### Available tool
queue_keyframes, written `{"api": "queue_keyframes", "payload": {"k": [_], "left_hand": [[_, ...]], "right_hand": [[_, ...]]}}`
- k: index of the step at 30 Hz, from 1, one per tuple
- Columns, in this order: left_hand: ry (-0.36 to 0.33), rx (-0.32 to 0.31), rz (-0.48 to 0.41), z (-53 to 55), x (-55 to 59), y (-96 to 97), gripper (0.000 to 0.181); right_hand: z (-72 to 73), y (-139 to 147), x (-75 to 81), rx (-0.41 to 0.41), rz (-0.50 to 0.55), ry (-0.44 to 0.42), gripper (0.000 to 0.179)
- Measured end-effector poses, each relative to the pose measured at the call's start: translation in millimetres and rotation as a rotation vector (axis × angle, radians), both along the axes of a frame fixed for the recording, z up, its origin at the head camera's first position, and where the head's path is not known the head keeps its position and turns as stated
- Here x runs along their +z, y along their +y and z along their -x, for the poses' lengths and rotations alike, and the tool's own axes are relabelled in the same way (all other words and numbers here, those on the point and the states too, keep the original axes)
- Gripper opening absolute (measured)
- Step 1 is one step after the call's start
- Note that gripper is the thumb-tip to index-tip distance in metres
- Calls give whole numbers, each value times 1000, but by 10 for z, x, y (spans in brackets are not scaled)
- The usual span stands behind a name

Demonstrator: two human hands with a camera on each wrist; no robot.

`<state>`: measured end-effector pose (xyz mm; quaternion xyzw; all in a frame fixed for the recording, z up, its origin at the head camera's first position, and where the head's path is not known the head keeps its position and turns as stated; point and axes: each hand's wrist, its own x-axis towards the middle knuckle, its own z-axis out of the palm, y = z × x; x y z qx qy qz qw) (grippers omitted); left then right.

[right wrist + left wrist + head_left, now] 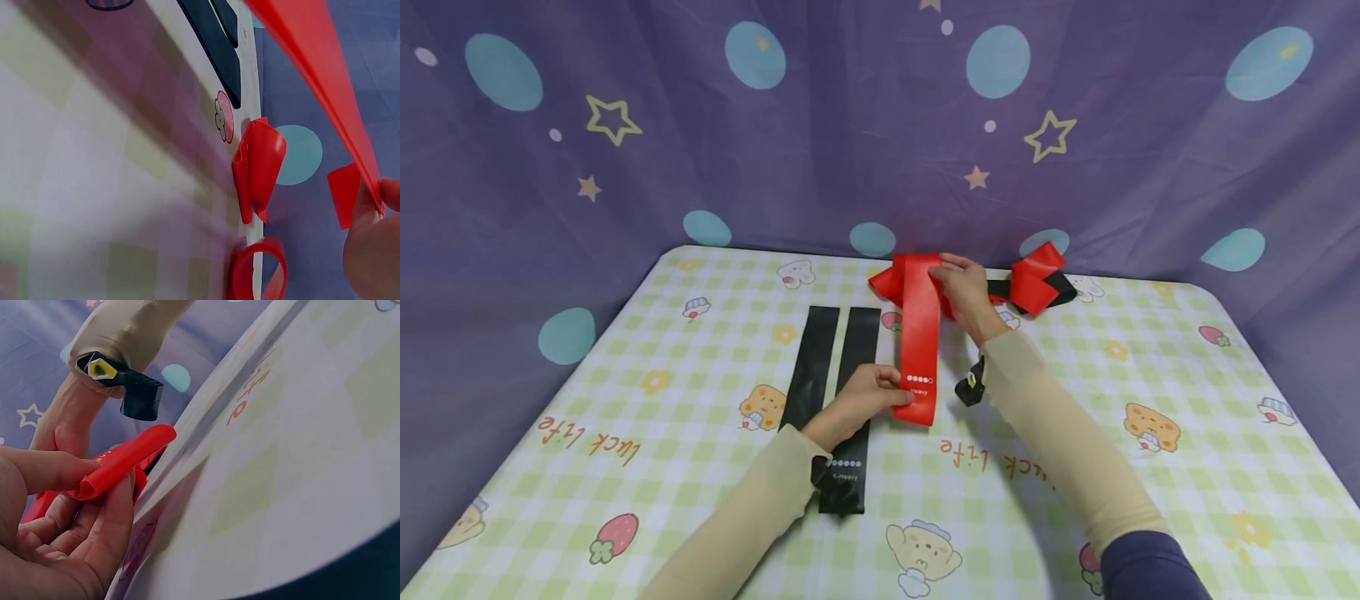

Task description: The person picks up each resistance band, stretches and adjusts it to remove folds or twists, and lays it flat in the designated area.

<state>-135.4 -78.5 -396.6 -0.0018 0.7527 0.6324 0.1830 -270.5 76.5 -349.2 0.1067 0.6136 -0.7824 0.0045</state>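
Note:
A red exercise loop band (919, 329) marked "Heavy" is stretched lengthwise between both hands, raised over the table. My left hand (867, 395) pinches its near end, thumb on top and fingers beneath, as the left wrist view shows at the band's folded end (128, 464). At the far end, my right hand (964, 287) grips the band between thumb and fingers; the right wrist view has that hand (375, 250) at its right edge. Two black bands (811, 358) lie flat side by side, left of the red one. The nearer black band (859, 342), marked "X-Heavy", is partly hidden by my left hand and wrist.
Loose red band material (886, 283) lies crumpled at the table's back, behind the held band. Farther right sits a twisted red band (1034, 283) with black band (1062, 289) beside it. A checked cloth (700, 492) covers the table; a purple curtain (850, 142) hangs behind.

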Motion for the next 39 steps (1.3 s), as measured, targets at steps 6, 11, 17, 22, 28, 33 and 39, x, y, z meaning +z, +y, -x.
{"api": "queue_keyframes", "payload": {"k": [6,11,17,22,28,33,39], "left_hand": [[-14,-11,-5,-54,-29,-7,11],[-36,-22,-18,-102,-13,-21,15],[-47,-63,-8,-179,7,-39,18],[-34,-87,-25,-227,20,-59,19],[-10,-71,-40,-274,14,-101,17],[-25,-46,-38,-325,11,-107,19],[-75,-95,-71,-405,8,-120,23]], "right_hand": [[4,11,6,-13,40,27,45],[2,12,13,-23,51,25,39],[19,37,22,-31,79,7,30],[36,65,38,-34,79,-20,31],[29,112,66,-2,90,-50,36],[25,132,63,26,108,-55,39],[19,107,41,28,73,-52,42]]}}
